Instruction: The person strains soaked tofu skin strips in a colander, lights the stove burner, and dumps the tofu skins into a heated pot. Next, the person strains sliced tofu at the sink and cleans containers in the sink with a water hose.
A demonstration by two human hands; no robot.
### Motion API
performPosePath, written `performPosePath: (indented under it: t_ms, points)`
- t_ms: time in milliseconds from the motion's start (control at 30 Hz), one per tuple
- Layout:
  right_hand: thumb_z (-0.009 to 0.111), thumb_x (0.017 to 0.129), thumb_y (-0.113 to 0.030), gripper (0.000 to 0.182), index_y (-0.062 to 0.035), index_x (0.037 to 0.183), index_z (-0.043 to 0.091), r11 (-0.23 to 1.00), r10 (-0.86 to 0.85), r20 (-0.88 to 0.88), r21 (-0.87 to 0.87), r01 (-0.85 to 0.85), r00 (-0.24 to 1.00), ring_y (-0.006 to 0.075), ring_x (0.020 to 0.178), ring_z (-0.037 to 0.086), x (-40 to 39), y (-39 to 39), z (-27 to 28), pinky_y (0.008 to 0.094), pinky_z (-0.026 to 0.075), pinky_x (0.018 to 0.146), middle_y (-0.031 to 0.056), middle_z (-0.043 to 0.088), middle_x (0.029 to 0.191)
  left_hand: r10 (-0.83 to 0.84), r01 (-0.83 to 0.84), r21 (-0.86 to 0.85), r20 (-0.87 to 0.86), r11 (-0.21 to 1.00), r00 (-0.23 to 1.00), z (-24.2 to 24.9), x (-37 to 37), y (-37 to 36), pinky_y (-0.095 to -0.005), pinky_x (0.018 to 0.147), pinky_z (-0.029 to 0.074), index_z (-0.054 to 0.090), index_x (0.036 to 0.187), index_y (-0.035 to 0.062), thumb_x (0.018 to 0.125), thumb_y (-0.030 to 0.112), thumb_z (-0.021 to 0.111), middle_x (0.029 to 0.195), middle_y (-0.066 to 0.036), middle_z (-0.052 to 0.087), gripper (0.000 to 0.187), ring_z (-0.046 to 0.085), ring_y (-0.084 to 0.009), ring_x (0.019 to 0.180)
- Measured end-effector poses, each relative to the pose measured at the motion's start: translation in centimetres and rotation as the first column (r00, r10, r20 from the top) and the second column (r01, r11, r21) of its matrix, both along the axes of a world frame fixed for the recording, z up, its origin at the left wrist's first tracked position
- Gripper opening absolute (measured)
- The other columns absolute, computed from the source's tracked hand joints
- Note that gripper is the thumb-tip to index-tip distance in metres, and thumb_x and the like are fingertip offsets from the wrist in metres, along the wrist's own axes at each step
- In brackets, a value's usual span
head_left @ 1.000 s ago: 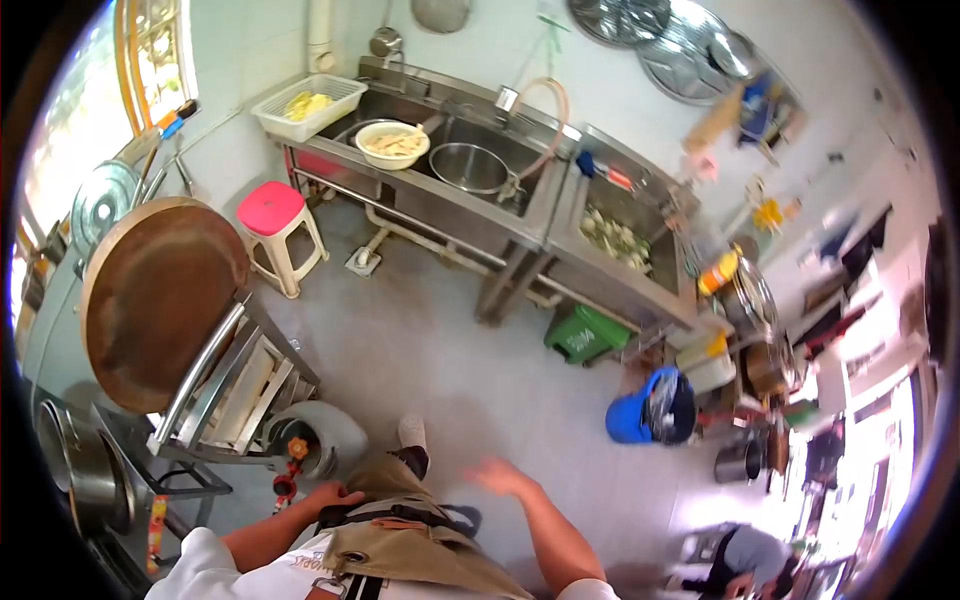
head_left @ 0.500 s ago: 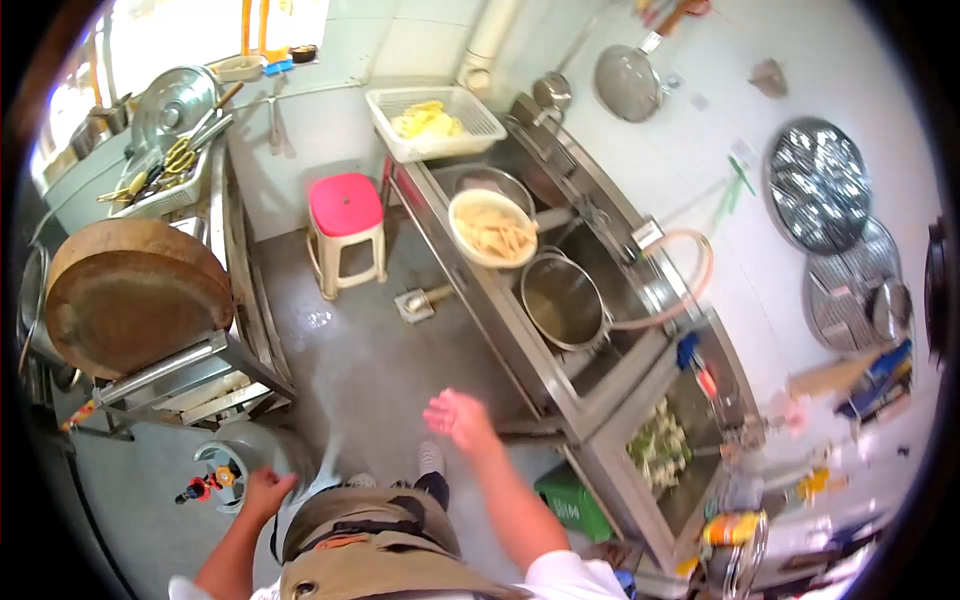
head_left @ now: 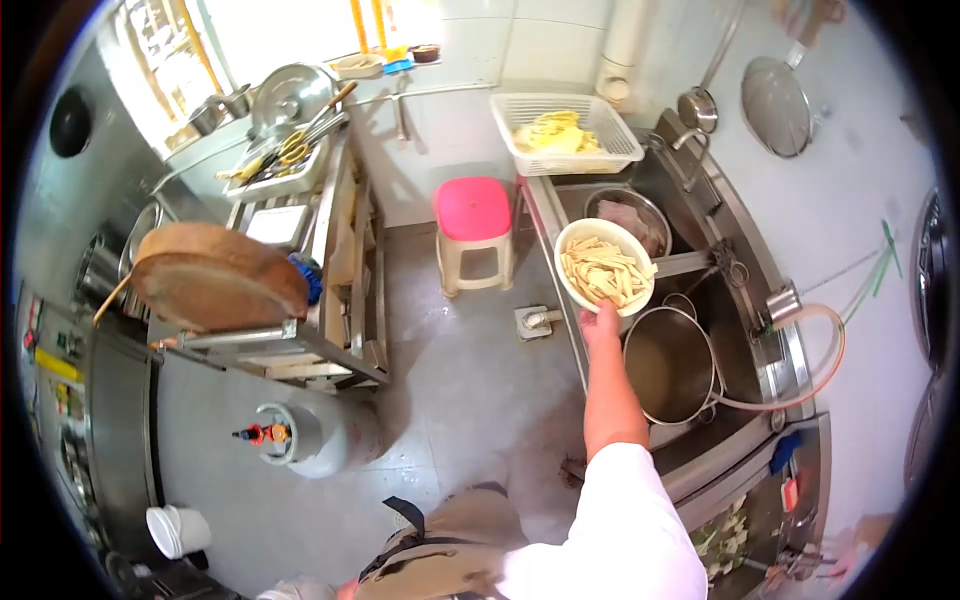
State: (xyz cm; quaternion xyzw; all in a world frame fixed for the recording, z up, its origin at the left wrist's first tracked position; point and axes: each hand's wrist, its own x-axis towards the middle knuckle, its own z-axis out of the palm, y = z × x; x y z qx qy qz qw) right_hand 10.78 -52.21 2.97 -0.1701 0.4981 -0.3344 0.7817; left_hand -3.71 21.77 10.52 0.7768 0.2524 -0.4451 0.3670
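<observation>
My right hand [head_left: 601, 322] reaches forward and grips the near rim of a cream bowl [head_left: 562, 262], its fingers partly hidden by the rim. Pale cut strips [head_left: 603, 270] of food fill the bowl, which sits at the edge of the sink. Just nearer to me stands a large metal pot [head_left: 668, 365] with liquid in it. Behind the bowl, a metal basin [head_left: 660, 215] holds something pinkish. Of my left hand [head_left: 347, 590], only a sliver of skin shows at the bottom edge; its fingers are hidden.
A white plastic basket [head_left: 625, 150] with yellow food stands beyond the sink. A pink-topped stool [head_left: 474, 210] is on the floor. At left are a round wooden block [head_left: 215, 280] on a metal rack and a gas cylinder [head_left: 340, 440]. A hose [head_left: 835, 345] runs into the sink.
My right hand has moved forward from above the floor to the bowl's rim and taken hold. My left hand has dropped almost out of sight. The view has swung left.
</observation>
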Motion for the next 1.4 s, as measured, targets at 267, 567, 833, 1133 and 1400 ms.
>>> performPosePath:
  t_ms: [267, 567, 833, 1133, 1400]
  points:
    - [0.056, 0.078, -0.004, 0.049, -0.002, 0.125, 0.046, 0.909, 0.389, 0.061, -0.184, -0.373, 0.919, 0.0244, 0.092, 0.063, -7.4, 15.9, 1.7, 0.0346, 0.053, 0.068, 0.0111, 0.06, 0.111, 0.079, -0.059, -0.273, 0.063, 0.96, 0.995, -0.5, -10.1, 1.6, -0.0303, 0.077, 0.047, 0.067, 0.1, 0.0107, 0.091, 0.042, 0.053, 0.09, -0.003, 0.067, 0.036, 0.059, -0.0138, 0.083]
    - [0.052, 0.069, -0.007, 0.042, 0.0001, 0.11, 0.053, 0.394, 0.914, -0.071, -0.081, -0.916, 0.399, 0.0219, 0.061, 0.057, -15.2, 45.5, 6.1, 0.0328, 0.04, 0.044, 0.013, 0.062, 0.089, 0.479, -0.284, -0.466, 0.38, 0.838, 0.791, 3.0, -11.0, 12.1, -0.0277, 0.07, 0.047, 0.062, 0.112, 0.0047, 0.089, 0.04, 0.058, 0.091, -0.003, 0.063, 0.042, 0.056, -0.0119, 0.084]
    - [0.052, 0.078, -0.007, 0.032, 0.0083, 0.106, 0.055, -0.254, 0.961, -0.12, -0.021, -0.967, -0.249, 0.0224, 0.054, 0.057, -15.4, 68.0, 14.4, 0.0325, 0.044, 0.044, 0.0164, 0.063, 0.082, 0.86, -0.559, -0.801, -0.116, 0.214, 0.496, 5.3, -11.0, 22.7, -0.0411, 0.088, 0.051, 0.043, 0.134, 0.006, 0.09, 0.038, 0.055, 0.127, -0.016, 0.053, 0.056, 0.05, -0.0255, 0.118]
    - [0.057, 0.081, -0.016, 0.028, 0.0067, 0.095, 0.063, -0.595, 0.797, -0.195, -0.087, -0.799, -0.572, 0.0164, 0.053, 0.061, -2.0, 84.0, 15.4, 0.0251, 0.047, 0.048, 0.0122, 0.066, 0.072, 0.957, -0.465, -0.873, 0.004, 0.145, 0.29, 7.9, -1.1, 37.3, -0.0376, 0.088, 0.051, 0.046, 0.125, -0.0088, 0.074, 0.012, 0.058, 0.114, -0.02, 0.061, 0.057, 0.063, -0.0286, 0.099]
    - [0.054, 0.093, -0.037, 0.044, 0.0035, 0.11, 0.055, -0.727, 0.682, -0.089, -0.189, -0.66, -0.726, 0.0162, 0.062, 0.061, 19.4, 101.7, 18.6, 0.0273, 0.048, 0.053, 0.0107, 0.064, 0.087, 0.999, -0.456, -0.89, -0.027, -0.013, 0.024, 11.3, 16.0, 51.3, -0.0413, 0.1, 0.042, 0.041, 0.13, -0.0085, 0.064, 0.008, 0.049, 0.125, -0.021, 0.053, 0.068, 0.055, -0.0332, 0.113]
